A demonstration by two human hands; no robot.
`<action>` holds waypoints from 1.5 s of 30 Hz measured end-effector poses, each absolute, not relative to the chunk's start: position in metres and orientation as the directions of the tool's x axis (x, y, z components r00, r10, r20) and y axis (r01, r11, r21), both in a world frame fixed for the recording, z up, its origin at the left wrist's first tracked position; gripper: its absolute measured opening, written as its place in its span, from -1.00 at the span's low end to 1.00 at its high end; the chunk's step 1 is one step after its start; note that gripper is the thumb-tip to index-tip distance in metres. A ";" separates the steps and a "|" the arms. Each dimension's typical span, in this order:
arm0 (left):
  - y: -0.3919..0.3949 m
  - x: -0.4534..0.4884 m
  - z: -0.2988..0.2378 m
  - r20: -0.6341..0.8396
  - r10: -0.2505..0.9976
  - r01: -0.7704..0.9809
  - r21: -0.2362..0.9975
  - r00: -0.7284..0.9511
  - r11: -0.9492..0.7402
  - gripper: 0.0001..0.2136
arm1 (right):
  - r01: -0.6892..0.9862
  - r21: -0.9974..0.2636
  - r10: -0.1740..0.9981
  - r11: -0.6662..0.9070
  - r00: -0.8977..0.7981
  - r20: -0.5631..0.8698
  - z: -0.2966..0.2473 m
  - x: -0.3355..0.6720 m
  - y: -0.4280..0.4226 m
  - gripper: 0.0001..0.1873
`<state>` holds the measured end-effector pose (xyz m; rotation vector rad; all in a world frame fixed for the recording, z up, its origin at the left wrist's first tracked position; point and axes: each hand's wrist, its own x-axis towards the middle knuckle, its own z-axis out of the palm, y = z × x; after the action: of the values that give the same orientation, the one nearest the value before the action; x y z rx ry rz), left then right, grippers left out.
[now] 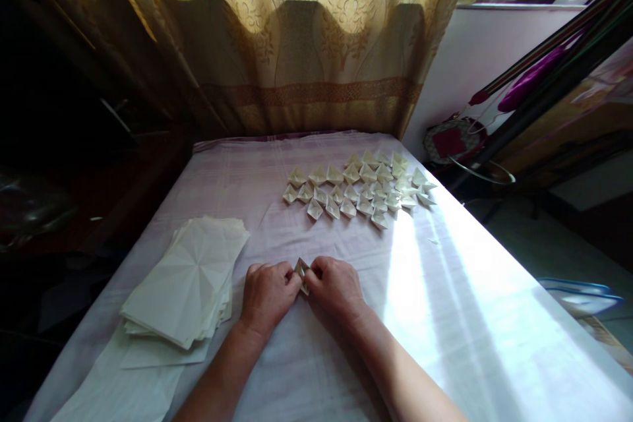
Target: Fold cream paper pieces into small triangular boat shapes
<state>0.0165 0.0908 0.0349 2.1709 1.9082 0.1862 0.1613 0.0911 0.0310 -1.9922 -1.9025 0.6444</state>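
Note:
Between my two hands, low over the cloth-covered table, is a small folded paper boat (301,268), its pointed top showing above the fingers. My left hand (270,293) pinches its left side, fingers curled. On the right side, my right hand (337,283) grips it the same way with thumb and bent fingers. Much of the boat is covered by the fingertips. Beyond the hands, several finished paper boats (349,193) stand in loose rows. To the left of my left hand lies a stack of creased paper sheets (190,277).
A pale checked cloth (237,178) covers the table, with bright sunlight across its right side. Under the stack lies a larger white sheet (128,382). A patterned curtain (306,46) hangs behind the far edge. A round bag (455,138) and dark poles stand beyond the right edge.

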 end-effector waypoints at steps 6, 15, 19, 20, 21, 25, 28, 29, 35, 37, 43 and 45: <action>0.091 0.018 0.035 -0.081 0.987 0.966 0.231 0.138 -0.116 -0.77 | 0.842 -0.535 0.996 -0.065 0.026 -0.080 0.026 0.161 0.092 -0.90; 0.092 0.017 0.037 -0.097 0.988 0.970 0.226 0.117 -0.093 -0.84 | 0.843 -0.533 0.996 -0.067 0.022 -0.090 0.024 0.162 0.093 -0.89; 0.093 0.016 0.035 -0.076 0.990 0.954 0.288 0.116 -0.089 -0.87 | 0.832 -0.554 0.997 -0.035 -0.013 -0.083 0.028 0.163 0.092 -0.85; 0.092 0.015 0.034 -0.066 0.990 0.948 0.302 0.120 -0.095 -0.86 | 0.823 -0.568 0.997 -0.025 -0.022 -0.076 0.029 0.164 0.092 -0.83; 0.092 0.014 0.033 -0.054 0.990 0.943 0.316 0.127 -0.104 -0.86 | 0.812 -0.583 0.997 -0.019 -0.026 -0.069 0.029 0.165 0.092 -0.81; 0.093 0.008 0.026 0.027 0.990 0.925 0.352 0.142 -0.142 -0.85 | 0.751 -0.660 1.000 0.007 -0.010 -0.001 0.025 0.170 0.087 -0.78; 0.094 0.004 0.020 0.071 0.989 0.922 0.357 0.131 -0.148 -0.80 | 0.700 -0.712 0.998 0.062 -0.037 0.051 0.019 0.173 0.077 -0.82; 0.094 0.003 0.018 0.082 0.989 0.923 0.357 0.125 -0.146 -0.78 | 0.694 -0.714 0.996 0.089 -0.063 0.062 0.017 0.174 0.073 -0.83; 0.095 0.001 0.009 0.159 0.981 0.920 0.357 0.110 -0.161 -0.75 | 0.754 -0.607 0.968 0.252 -0.192 0.164 0.010 0.168 0.059 -0.89; 0.095 0.000 0.008 0.180 0.977 0.918 0.359 0.112 -0.171 -0.75 | 0.764 -0.581 0.959 0.280 -0.196 0.204 0.009 0.166 0.060 -0.91; 0.095 -0.002 0.003 0.219 0.969 0.913 0.362 0.116 -0.191 -0.74 | 0.774 -0.601 0.959 0.201 -0.031 0.280 0.010 0.183 0.074 -0.84; 0.096 -0.003 0.002 0.220 0.968 0.912 0.361 0.118 -0.193 -0.72 | 0.778 -0.609 0.948 0.155 0.057 0.314 0.011 0.197 0.080 -0.82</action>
<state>-0.0028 0.0956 0.0021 2.2430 1.9016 0.6183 0.1969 0.0803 0.0115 -1.6560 -1.7517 0.3168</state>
